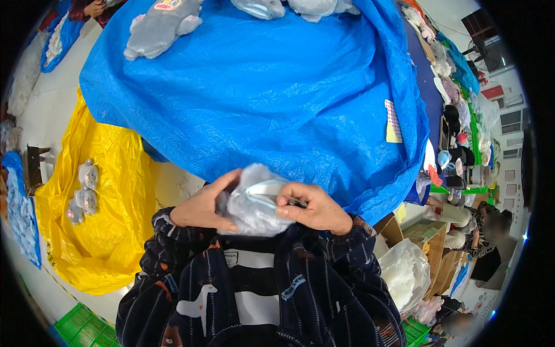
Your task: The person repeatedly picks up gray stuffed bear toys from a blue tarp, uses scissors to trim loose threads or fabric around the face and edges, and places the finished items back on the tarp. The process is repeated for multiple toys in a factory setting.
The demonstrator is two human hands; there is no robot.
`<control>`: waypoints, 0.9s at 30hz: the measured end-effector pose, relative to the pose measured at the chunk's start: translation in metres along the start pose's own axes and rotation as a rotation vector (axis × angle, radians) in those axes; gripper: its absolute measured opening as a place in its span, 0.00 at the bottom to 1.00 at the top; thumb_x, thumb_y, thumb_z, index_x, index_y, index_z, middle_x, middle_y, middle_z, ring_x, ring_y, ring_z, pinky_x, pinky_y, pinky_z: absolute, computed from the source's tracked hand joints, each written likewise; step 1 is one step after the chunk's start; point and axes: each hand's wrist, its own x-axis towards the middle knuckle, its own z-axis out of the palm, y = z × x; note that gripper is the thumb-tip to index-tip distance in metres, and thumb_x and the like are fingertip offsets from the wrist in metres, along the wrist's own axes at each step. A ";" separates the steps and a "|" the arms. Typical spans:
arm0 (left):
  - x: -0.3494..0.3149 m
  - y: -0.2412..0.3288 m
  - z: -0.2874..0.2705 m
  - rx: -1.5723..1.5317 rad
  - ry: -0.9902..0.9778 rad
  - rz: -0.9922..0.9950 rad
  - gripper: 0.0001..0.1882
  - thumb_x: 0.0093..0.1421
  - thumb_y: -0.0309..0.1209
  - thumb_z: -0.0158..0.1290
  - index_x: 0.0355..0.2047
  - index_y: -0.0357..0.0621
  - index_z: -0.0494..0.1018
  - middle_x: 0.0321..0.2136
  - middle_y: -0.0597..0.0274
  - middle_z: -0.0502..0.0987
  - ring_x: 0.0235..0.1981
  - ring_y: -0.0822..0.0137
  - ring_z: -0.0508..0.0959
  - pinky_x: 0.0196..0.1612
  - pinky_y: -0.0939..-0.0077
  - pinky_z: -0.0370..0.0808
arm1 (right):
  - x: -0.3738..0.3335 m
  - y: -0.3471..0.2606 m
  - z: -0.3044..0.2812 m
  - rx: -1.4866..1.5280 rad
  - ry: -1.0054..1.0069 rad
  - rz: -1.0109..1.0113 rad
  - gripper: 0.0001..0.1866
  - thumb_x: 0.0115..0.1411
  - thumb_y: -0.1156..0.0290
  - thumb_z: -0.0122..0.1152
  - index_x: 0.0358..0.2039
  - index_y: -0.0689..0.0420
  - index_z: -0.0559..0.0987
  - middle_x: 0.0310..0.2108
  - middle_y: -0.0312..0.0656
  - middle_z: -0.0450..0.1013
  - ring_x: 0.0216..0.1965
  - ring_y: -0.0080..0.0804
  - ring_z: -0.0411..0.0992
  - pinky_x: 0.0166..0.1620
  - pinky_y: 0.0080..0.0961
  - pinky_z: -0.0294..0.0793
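Observation:
Close to my chest is a fluffy grey plush piece [251,214] with a pale blue-white strip along an opening in its upper side. My left hand [207,203] is wrapped round its left side, thumb towards me and fingers at the back. At the right end of the strip, my right hand [315,208] is closed in a pinch. A small dark thing [297,202] shows between its fingers; its kind is too hidden to tell.
A blue plastic sheet [260,104] covers the table ahead, with a grey plush toy [156,34] and more grey pieces at its far edge. On the left, small grey plush heads [87,199] lie on a yellow sheet [121,243]. A bag of white stuffing [404,274] stands right.

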 end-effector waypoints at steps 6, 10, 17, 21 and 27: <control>0.010 -0.010 0.031 0.035 -0.038 0.168 0.26 0.45 0.26 0.61 0.45 0.39 0.67 0.45 0.56 0.68 0.47 0.65 0.69 0.49 0.72 0.65 | -0.002 -0.008 0.003 -0.228 0.046 -0.038 0.09 0.54 0.69 0.58 0.29 0.62 0.72 0.22 0.40 0.68 0.24 0.23 0.66 0.27 0.21 0.65; 0.014 -0.011 0.025 0.074 0.130 0.259 0.25 0.46 0.23 0.58 0.47 0.37 0.67 0.49 0.51 0.65 0.50 0.60 0.67 0.52 0.71 0.63 | -0.002 -0.009 -0.004 -0.455 0.353 -0.184 0.08 0.51 0.71 0.60 0.26 0.62 0.73 0.23 0.41 0.70 0.22 0.24 0.66 0.25 0.21 0.66; 0.017 -0.015 0.027 0.114 0.524 0.421 0.27 0.43 0.25 0.57 0.46 0.33 0.66 0.51 0.47 0.63 0.51 0.55 0.66 0.53 0.68 0.61 | -0.021 -0.008 0.015 -0.128 0.594 -0.017 0.10 0.53 0.72 0.59 0.32 0.66 0.76 0.27 0.38 0.74 0.30 0.18 0.69 0.34 0.16 0.68; 0.024 0.001 0.053 0.589 0.538 0.512 0.29 0.42 0.28 0.58 0.46 0.34 0.63 0.52 0.41 0.60 0.53 0.44 0.63 0.52 0.59 0.62 | -0.014 -0.007 0.028 0.049 0.605 0.129 0.19 0.53 0.68 0.60 0.41 0.67 0.71 0.30 0.41 0.73 0.33 0.20 0.68 0.38 0.20 0.68; 0.018 0.000 0.057 0.682 0.353 0.683 0.27 0.43 0.31 0.61 0.45 0.42 0.67 0.51 0.48 0.62 0.52 0.44 0.62 0.50 0.57 0.64 | -0.016 0.015 0.012 -0.197 0.636 -0.024 0.18 0.50 0.72 0.57 0.41 0.67 0.70 0.29 0.42 0.73 0.31 0.21 0.68 0.35 0.22 0.69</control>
